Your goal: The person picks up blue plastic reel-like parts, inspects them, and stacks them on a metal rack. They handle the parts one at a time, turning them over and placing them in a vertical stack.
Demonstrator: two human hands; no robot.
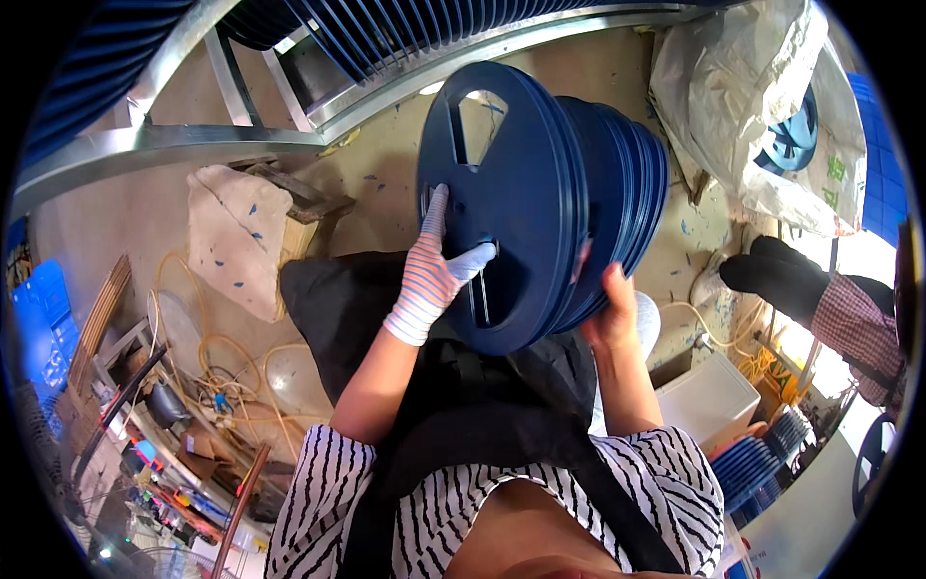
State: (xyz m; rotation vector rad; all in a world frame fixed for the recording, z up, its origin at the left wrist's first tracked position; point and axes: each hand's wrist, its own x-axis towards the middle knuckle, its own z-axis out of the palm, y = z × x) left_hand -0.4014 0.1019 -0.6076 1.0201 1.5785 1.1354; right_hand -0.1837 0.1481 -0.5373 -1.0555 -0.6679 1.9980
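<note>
Between my hands is a thick stack of dark blue plastic reels [526,207], standing on edge and held above my lap. My left hand [436,270], in a white glove with thin stripes, grips the near-left reel with its fingers hooked into the openings of the round face. On the other side my bare right hand [614,314] supports the stack from below, thumb up along the rims; its other fingers are mostly hidden behind the reels. A black apron [352,299] covers my lap under the stack.
A metal rack [231,140] with rows of blue discs [395,34] runs along the far side. At right stand a white plastic bag [743,87] holding blue reels and a co-worker's sleeved arm [854,323]. A padded wooden stool [239,236] and loose hoses [207,338] lie left.
</note>
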